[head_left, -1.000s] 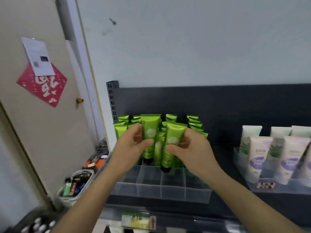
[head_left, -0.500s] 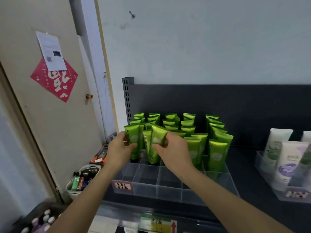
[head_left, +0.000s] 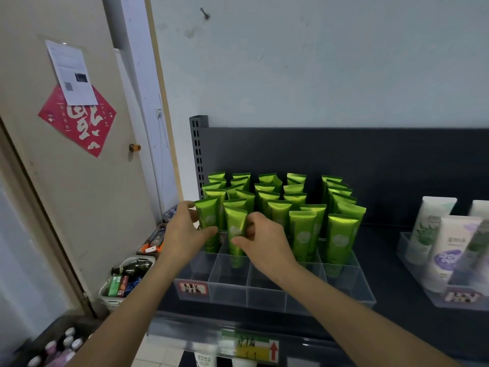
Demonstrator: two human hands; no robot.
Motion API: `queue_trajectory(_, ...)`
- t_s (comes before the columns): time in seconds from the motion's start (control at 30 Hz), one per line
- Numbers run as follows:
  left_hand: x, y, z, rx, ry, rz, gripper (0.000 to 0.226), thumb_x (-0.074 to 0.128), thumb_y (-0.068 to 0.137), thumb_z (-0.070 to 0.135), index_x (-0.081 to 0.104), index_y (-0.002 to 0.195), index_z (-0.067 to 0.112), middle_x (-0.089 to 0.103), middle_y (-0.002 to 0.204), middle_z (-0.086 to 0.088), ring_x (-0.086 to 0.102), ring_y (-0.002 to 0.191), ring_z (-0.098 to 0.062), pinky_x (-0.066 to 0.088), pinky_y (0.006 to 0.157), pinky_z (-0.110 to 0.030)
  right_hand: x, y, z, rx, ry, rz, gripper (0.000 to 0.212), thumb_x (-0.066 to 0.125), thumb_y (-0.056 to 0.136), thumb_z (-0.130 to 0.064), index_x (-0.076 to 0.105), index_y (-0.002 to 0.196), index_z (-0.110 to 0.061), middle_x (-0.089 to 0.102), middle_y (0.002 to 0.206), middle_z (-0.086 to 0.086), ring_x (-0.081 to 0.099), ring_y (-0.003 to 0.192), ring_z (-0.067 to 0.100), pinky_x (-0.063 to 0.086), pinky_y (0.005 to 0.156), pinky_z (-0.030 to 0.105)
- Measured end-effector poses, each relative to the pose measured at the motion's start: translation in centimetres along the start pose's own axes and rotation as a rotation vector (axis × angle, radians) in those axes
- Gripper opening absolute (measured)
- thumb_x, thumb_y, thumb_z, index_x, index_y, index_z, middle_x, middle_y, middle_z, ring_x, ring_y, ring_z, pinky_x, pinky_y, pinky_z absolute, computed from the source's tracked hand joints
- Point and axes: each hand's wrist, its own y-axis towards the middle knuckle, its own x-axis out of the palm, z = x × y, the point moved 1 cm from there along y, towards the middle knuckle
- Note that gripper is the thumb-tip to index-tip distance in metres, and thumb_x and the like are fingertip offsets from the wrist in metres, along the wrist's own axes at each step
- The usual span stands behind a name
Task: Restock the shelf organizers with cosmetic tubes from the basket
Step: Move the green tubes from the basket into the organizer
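Note:
A clear divided organizer [head_left: 267,290] sits on the dark shelf, its back rows full of upright green tubes [head_left: 296,202]. My left hand [head_left: 185,231] grips a green tube [head_left: 209,215] standing in the leftmost column. My right hand [head_left: 262,242] pinches a second green tube [head_left: 235,231] in the adjoining column, its lower end down inside a compartment. The organizer's front row of compartments holds nothing. No basket of green tubes shows in view.
A second clear organizer [head_left: 465,298] with white and purple tubes [head_left: 449,245] stands at the right. A white basket [head_left: 116,290] of mixed bottles sits on the floor by the door [head_left: 66,181]. Small bottles [head_left: 60,345] stand at the lower left.
Both hands have carried their green tubes down and left into the organizer's two leftmost columns. The view has shifted left, showing more of the door.

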Motion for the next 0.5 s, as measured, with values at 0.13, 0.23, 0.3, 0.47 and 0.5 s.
queue_trajectory(0.13, -0.9, -0.9, 2.1, 0.109, 0.069, 0.122, 0.078, 0.08, 0.072, 0.026, 0.037, 0.136, 0.015, 0.05, 0.132, -0.005, 0.049, 0.121, -0.021, 0.043, 0.1, -0.037, -1.7, -0.8, -1.0, -0.023, 0.031, 0.03, 0.059, 0.07, 0.083, -0.033, 0.043, 0.133, -0.019, 0.06, 0.118, -0.001, 0.058, 0.105, 0.012, 0.053, 0.09, 0.03)
queue_trajectory(0.23, -1.4, -2.4, 4.8, 0.281, 0.135, 0.229, 0.073, 0.076, 0.076, 0.031, 0.039, 0.136, 0.012, 0.049, 0.132, -0.005, 0.045, 0.123, -0.019, 0.036, 0.099, -0.029, -4.1, -2.0, -1.8, -0.075, 0.044, 0.067, 0.061, 0.07, 0.083, -0.029, 0.041, 0.136, -0.02, 0.059, 0.12, -0.002, 0.056, 0.109, 0.01, 0.051, 0.095, 0.031)
queue_trajectory(0.3, -1.3, -3.6, 7.0, 0.415, 0.153, 0.266, 0.066, 0.074, 0.078, 0.032, 0.043, 0.133, 0.012, 0.051, 0.128, -0.003, 0.045, 0.12, -0.016, 0.032, 0.098, -0.024, -6.3, -3.0, -2.0, -0.11, 0.046, 0.119, 0.056, 0.07, 0.084, -0.025, 0.043, 0.133, -0.022, 0.06, 0.114, -0.005, 0.057, 0.105, 0.007, 0.051, 0.094, 0.028)
queue_trajectory(0.47, 1.6, -6.7, 12.4, 0.645, 0.136, 0.143, 0.038, 0.068, 0.08, 0.039, 0.059, 0.111, 0.018, 0.054, 0.107, 0.01, 0.048, 0.097, -0.004, 0.042, 0.085, -0.023, -12.0, -5.5, 0.0, -0.113, 0.07, 0.277, 0.044, 0.071, 0.081, -0.016, 0.054, 0.121, -0.02, 0.062, 0.098, -0.008, 0.06, 0.094, 0.003, 0.051, 0.086, 0.017)
queue_trajectory(0.5, 2.6, -7.3, 13.4, 0.689, 0.133, 0.098, 0.035, 0.064, 0.08, 0.043, 0.062, 0.104, 0.018, 0.057, 0.104, 0.008, 0.05, 0.095, -0.005, 0.042, 0.084, -0.023, -13.1, -6.2, 0.8, -0.102, 0.068, 0.308, 0.041, 0.072, 0.081, -0.014, 0.056, 0.119, -0.019, 0.062, 0.095, -0.008, 0.061, 0.091, 0.003, 0.051, 0.083, 0.016)
